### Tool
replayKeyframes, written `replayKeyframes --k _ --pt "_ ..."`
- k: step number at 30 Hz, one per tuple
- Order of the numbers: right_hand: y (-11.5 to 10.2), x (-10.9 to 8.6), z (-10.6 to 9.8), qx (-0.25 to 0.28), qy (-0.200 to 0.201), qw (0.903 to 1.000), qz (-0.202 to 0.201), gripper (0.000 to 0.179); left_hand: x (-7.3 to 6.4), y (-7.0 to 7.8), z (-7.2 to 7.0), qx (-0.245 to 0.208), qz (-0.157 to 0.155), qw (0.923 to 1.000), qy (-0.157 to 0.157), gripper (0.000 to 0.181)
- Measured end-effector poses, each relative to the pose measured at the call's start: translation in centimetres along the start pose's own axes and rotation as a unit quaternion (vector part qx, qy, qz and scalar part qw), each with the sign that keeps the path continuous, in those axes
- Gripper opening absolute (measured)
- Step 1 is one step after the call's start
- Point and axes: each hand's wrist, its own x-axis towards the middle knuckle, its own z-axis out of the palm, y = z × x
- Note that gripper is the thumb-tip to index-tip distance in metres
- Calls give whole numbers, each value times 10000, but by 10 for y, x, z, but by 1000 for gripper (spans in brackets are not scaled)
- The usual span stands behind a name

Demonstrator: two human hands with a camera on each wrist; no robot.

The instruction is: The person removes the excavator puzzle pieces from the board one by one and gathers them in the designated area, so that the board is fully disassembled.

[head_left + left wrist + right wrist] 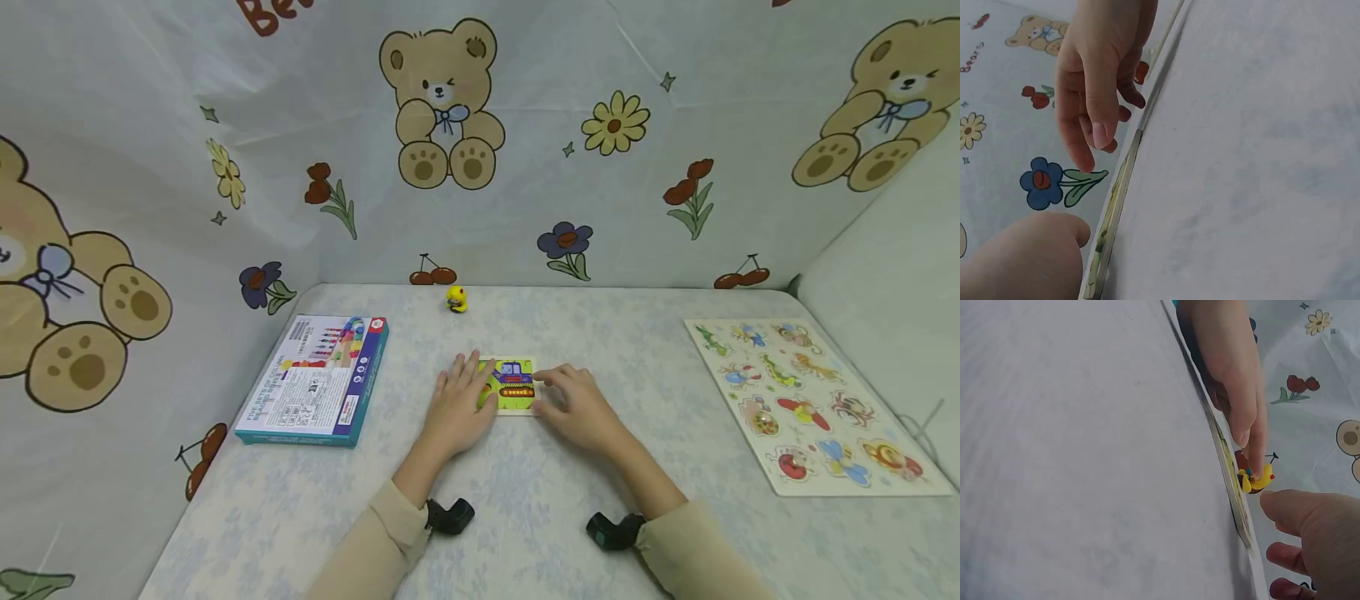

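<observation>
A small wooden picture puzzle (pixel 515 385) lies flat mid-table, showing a blue and purple tracked vehicle on green. My left hand (pixel 459 410) is over its left part, fingers extended and partly hiding it. At the right edge is my right hand (pixel 581 408), with index finger and thumb slightly bent and apart, nothing visibly between them. The left wrist view shows the board edge-on (pixel 1110 219), with the right hand (pixel 1094 81) beyond it, fingers hanging loosely. In the right wrist view, the right hand (pixel 1329 537) is close to the board's edge (pixel 1229 475).
A boxed set (pixel 315 379) lies at the left of the table. On the right is a large board with animal and insect pictures (pixel 813 404). A small yellow toy duck (pixel 456 299) stands near the back edge, before a bear-printed cloth (pixel 525 208).
</observation>
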Motion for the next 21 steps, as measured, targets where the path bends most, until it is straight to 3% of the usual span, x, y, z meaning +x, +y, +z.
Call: replayKeyframes --k 7,21 --pt "-1 3 8 -285 -38 9995 -158 43 -1 1 3 382 93 9992 -42 53" --pt "0 8 13 -567 -140 9980 -247 41 -1 2 5 661 43 9977 -106 53"
